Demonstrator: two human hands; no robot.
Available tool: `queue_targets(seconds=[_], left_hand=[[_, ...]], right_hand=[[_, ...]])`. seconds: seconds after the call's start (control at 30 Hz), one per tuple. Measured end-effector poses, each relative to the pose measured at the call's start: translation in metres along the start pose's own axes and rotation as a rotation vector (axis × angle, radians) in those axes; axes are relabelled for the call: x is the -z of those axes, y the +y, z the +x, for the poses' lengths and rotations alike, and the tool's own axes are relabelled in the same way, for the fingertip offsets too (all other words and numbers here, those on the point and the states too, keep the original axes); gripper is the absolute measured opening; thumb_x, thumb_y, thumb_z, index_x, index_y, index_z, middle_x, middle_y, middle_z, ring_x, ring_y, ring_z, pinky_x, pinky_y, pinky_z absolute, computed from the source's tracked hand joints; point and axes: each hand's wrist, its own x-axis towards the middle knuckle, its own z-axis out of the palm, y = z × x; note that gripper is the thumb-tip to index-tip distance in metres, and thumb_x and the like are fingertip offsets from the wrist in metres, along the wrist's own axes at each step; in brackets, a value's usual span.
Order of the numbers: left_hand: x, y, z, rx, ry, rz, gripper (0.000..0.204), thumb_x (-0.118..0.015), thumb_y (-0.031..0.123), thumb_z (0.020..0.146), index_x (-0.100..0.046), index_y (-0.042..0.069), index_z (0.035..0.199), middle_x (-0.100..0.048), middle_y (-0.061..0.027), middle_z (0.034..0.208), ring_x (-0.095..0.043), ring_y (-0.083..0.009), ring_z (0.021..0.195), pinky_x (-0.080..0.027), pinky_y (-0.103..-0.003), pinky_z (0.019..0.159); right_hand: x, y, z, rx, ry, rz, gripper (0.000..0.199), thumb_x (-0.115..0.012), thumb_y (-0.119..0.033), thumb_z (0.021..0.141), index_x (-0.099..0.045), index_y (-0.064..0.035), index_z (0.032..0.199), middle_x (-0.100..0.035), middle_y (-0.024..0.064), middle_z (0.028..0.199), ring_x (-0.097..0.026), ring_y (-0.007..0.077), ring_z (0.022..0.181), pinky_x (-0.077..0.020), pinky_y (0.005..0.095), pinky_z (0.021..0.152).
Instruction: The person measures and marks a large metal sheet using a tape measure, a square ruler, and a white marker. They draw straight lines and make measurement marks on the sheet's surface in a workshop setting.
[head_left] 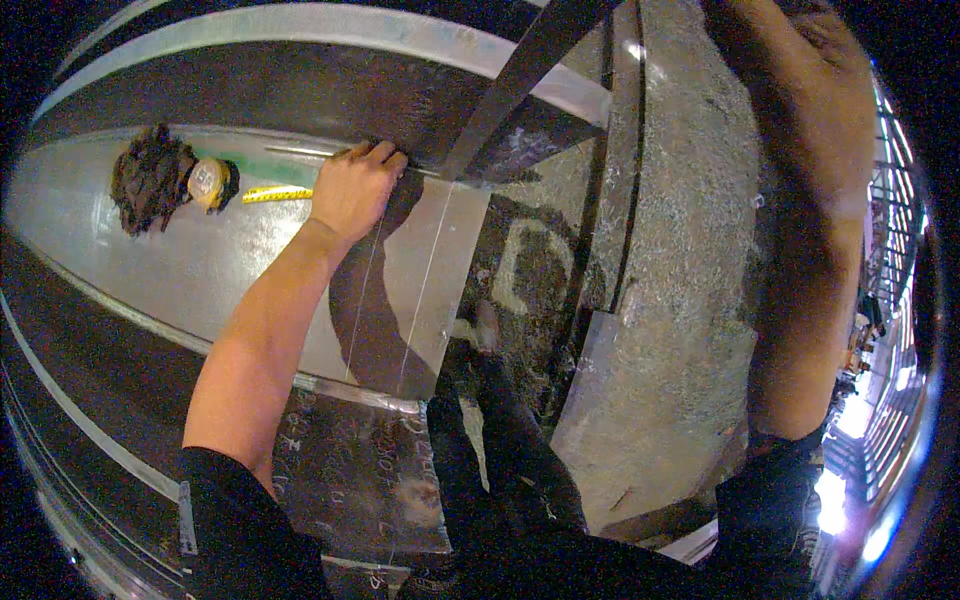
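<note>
My left hand (357, 190) rests at the far rim of a grey metal beam (270, 260), its fingers bent and close together; whatever lies under them is hidden. Two thin straight lines run across the beam beside that hand. To its left sits a yellow tape measure (208, 184), and a piece of yellow tape blade (277, 193) shows between it and my wrist. A dark shaggy wad (150, 180), perhaps a rag or glove, lies farther left. My right arm reaches up along the right side, and the right hand (815, 30) is dark and partly cut off at the top.
A dark flat bar (530, 85) slants from the top down to the beam's far edge. Dark metal with chalk-like writing (350, 470) lies on the near side. My legs stand by the beam's end, next to a rough grey floor (690, 250).
</note>
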Motion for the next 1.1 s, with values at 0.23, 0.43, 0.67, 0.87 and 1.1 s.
queue_targets(seconds=[0.23,0.43,0.67,0.87,1.1], left_hand=[[-0.001,-0.001,-0.003,-0.013,0.0,0.035,0.012,-0.059,0.012,0.081,-0.067,0.008,0.09,-0.065,-0.0071,0.091,-0.068,-0.0258,0.09,-0.058,-0.037,0.071],[-0.004,-0.001,0.0,-0.023,0.021,0.019,0.013,-0.058,0.012,0.082,-0.067,0.009,0.091,-0.066,-0.0065,0.093,-0.068,-0.0256,0.09,-0.058,-0.037,0.073],[-0.002,-0.001,-0.001,0.009,-0.031,0.018,0.015,-0.058,0.013,0.082,-0.068,0.01,0.093,-0.066,-0.0067,0.095,-0.068,-0.0259,0.091,-0.058,-0.038,0.073],[-0.003,0.004,-0.002,0.039,-0.02,0.052,0.015,-0.058,0.014,0.083,-0.067,0.011,0.094,-0.066,-0.0059,0.097,-0.068,-0.0269,0.091,-0.058,-0.04,0.071],[0.008,0.006,0.0,0.114,-0.13,-0.023,0.014,-0.06,0.016,0.084,-0.068,0.013,0.094,-0.065,-0.0054,0.096,-0.067,-0.0266,0.087,-0.057,-0.04,0.068]], right_hand=[[0.011,-0.014,-0.027,-0.052,-0.011,-0.379,0.032,-0.067,-0.028,0.094,-0.068,-0.0021,0.113,-0.07,0.0086,0.095,-0.066,0.0192,0.079,-0.0525,0.0324,0.07],[-0.006,-0.034,-0.102,-0.655,-0.844,-0.008,0.047,-0.072,-0.036,0.088,-0.064,0.0008,0.116,-0.071,0.0187,0.102,-0.071,0.0302,0.092,-0.0549,0.0401,0.074],[-0.083,-0.043,-0.26,-0.746,-1.089,0.091,0.04,-0.07,-0.028,0.088,-0.06,0.0013,0.113,-0.067,0.0252,0.098,-0.064,0.0463,0.093,-0.0524,0.0512,0.081],[-0.11,-0.049,-0.303,-0.878,-1.235,0.122,0.035,-0.067,-0.026,0.09,-0.061,-0.0109,0.121,-0.069,0.0229,0.09,-0.066,0.0462,0.084,-0.0541,0.0542,0.074],[-0.113,-0.044,-0.284,-0.773,-1.056,0.128,0.027,-0.061,-0.031,0.093,-0.058,-0.0167,0.116,-0.068,0.0215,0.081,-0.066,0.0451,0.077,-0.0536,0.0554,0.068]])
